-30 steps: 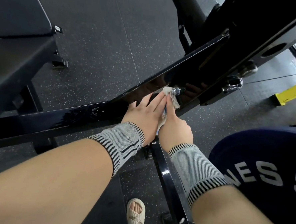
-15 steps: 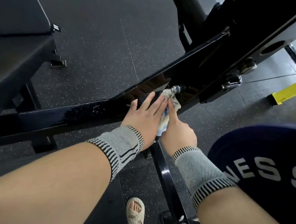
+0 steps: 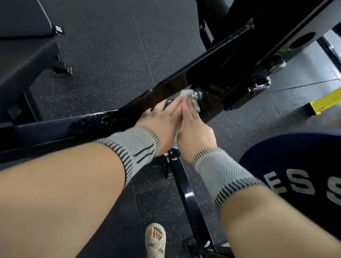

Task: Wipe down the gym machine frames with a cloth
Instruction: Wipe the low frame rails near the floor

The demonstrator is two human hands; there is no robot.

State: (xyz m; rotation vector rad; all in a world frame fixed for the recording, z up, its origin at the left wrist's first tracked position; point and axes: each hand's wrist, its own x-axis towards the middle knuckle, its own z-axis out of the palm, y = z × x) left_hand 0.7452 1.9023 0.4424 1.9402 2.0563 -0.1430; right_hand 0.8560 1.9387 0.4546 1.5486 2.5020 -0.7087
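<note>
A glossy black frame beam [image 3: 98,124] of the gym machine slants across the speckled rubber floor [image 3: 114,51]. The left hand [image 3: 158,120] lies flat on it, fingers straight. Alongside, the right hand [image 3: 195,130] grips a pale cloth [image 3: 185,94], pressing it against the beam beside a chrome bolt [image 3: 197,95].

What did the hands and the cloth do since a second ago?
The left hand closed its spread fingers and now lies against the right hand. Both hands slid a little up the black beam, pushing the cloth toward the silver bolt. The right hand still holds the cloth, the left still rests flat on the beam, and the sandalled foot has not moved.
</note>
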